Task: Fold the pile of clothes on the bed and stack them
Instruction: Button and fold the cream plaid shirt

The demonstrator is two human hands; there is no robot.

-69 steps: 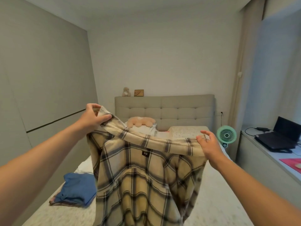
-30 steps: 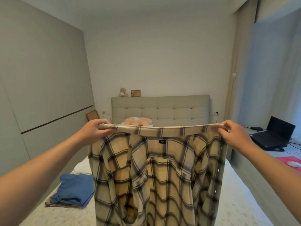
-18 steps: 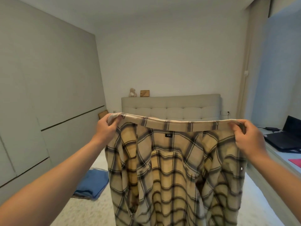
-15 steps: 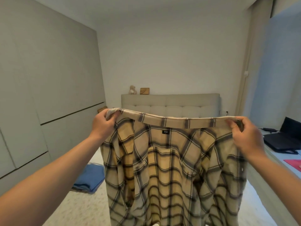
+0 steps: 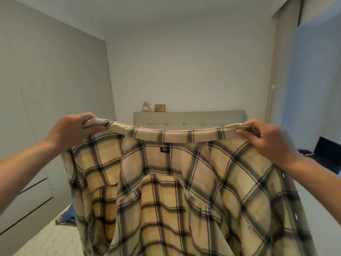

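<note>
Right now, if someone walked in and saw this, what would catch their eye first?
The big cream and yellow plaid shirt fills the middle and lower view, held up spread wide by its collar. The left hand grips one collar end and the right hand pinches the other. Behind it, a small teddy bear sits on the ledge above the padded headboard, and a blue garment peeks out low on the left.

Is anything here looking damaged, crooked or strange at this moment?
Nothing stands out. Both hands, left and right, hold the plaid shirt up by its collar, roughly level. It hangs open, without visible tears. The image is a little blurred, so small stains cannot be excluded.
</note>
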